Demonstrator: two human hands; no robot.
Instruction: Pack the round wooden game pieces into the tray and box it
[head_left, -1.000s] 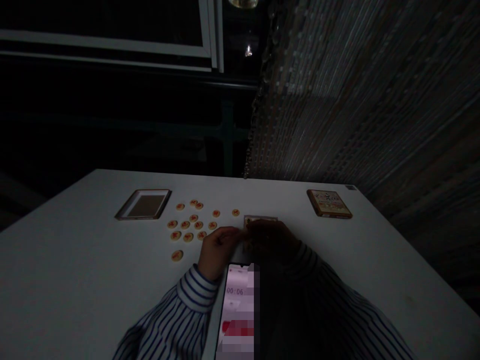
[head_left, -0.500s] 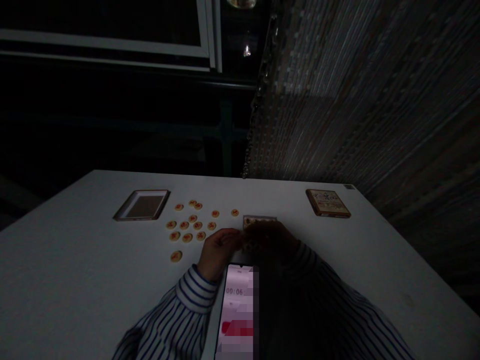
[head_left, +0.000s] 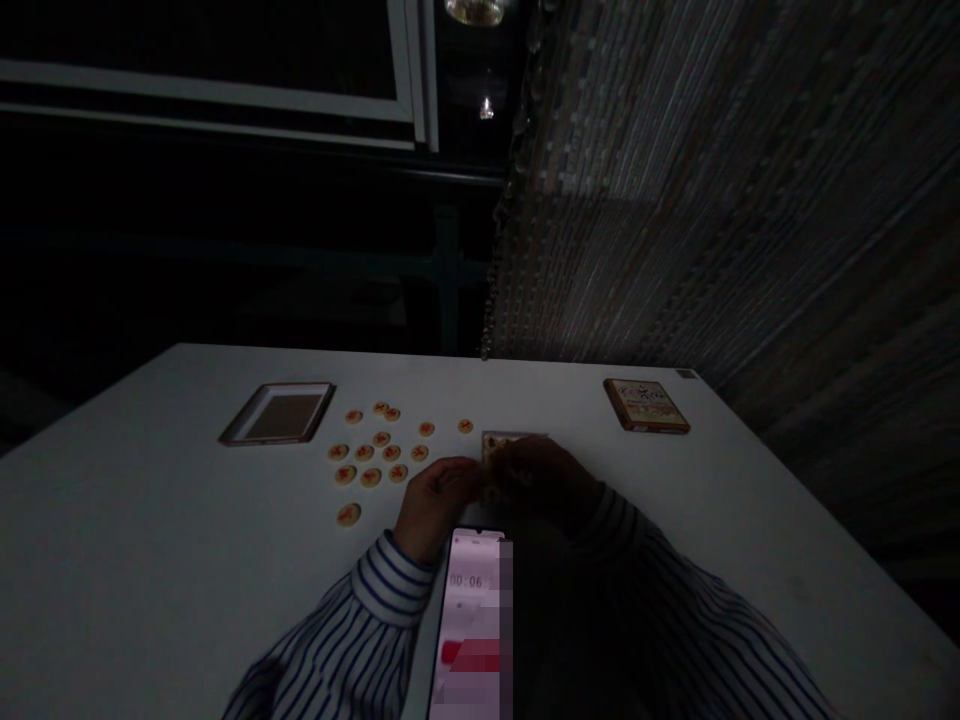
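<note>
Centrally, a shallow tray [head_left: 517, 434] with a pale rim is being largely covered by the darkly shadowed right hand [head_left: 541, 478], its fingers curved; round pieces [head_left: 492, 443] with dark markings are being exposed at the tray's left side. Just beside, the left hand [head_left: 439, 500] is being held with bent fingers; whether anything is being gripped by either cannot be told. Pale discs [head_left: 391, 453] bearing red characters are being displayed farther left on the white table [head_left: 150, 540].
</note>
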